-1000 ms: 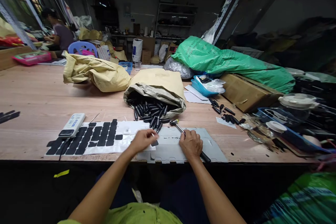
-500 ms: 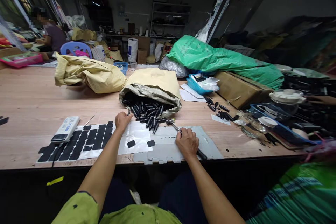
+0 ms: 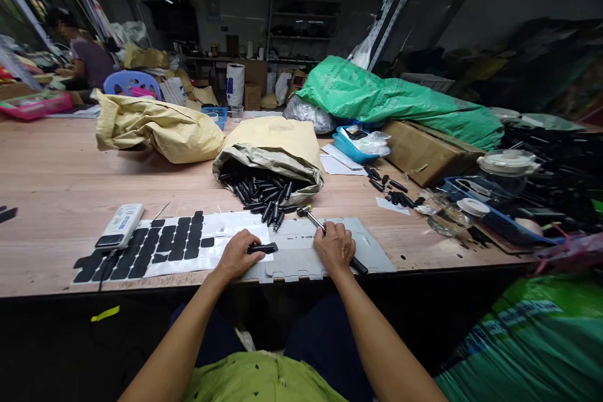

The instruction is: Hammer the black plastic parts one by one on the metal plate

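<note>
My left hand is closed on a small black plastic piece and holds it flat on the white sheet at the near table edge. My right hand grips the black handle of a small metal hammer, whose head lies on the grey plate. A sheet of black adhesive pads lies just left of my left hand. Behind both hands an open tan sack spills several black plastic pieces onto the wooden table.
A white remote-like device lies on the pad sheet. A second tan sack, a green bag, a cardboard box and blue trays crowd the back and right. Another person sits far left at the table's end.
My left hand reached to the sack's mouth, then came back to the near edge with a black piece. The right hand stayed on the hammer.
</note>
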`<control>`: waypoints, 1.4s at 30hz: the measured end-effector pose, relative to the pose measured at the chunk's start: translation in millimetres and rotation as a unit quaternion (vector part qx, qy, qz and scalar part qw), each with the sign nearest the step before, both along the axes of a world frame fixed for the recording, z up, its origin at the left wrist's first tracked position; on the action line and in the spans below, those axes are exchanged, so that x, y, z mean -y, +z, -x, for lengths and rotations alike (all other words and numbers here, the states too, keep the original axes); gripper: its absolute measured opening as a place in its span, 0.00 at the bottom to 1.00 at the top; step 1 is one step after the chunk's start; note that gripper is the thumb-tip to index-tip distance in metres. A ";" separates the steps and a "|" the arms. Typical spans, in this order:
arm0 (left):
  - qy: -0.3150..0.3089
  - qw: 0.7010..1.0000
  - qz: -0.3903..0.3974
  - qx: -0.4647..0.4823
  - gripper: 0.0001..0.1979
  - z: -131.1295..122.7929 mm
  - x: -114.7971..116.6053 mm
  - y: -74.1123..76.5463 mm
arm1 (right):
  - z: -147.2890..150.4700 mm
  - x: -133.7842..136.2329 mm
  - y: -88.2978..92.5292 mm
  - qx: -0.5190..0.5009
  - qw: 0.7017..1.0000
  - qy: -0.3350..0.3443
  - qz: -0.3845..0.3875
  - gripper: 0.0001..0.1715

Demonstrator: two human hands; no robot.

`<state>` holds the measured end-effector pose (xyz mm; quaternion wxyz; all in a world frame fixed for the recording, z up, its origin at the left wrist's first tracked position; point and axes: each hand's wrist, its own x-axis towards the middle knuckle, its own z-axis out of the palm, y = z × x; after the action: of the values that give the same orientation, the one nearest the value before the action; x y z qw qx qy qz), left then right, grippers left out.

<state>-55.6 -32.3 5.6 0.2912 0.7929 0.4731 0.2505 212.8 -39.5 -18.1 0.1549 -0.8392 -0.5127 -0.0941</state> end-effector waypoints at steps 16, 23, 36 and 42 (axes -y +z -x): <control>0.038 0.999 0.022 0.018 0.07 -0.4 -5.0 -6.9 | 52.9 70.4 40.0 -0.359 0.919 0.164 -0.025 0.18; 0.036 0.999 0.024 -0.007 0.07 -2.2 -7.1 -8.3 | 99.9 100.0 29.1 -0.376 0.889 0.261 0.030 0.21; 0.033 0.998 0.035 0.031 0.07 -1.3 -6.6 -9.9 | 102.8 102.2 20.4 -0.352 0.911 0.215 0.014 0.24; 0.039 0.998 0.004 0.041 0.05 -1.6 -4.4 -13.1 | 99.7 107.4 14.0 -0.361 0.911 0.198 0.025 0.25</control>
<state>-54.0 -27.9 -7.5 0.3038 0.7619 0.4923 0.2915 113.1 -146.8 -4.2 0.3241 -0.7006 -0.5796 0.2612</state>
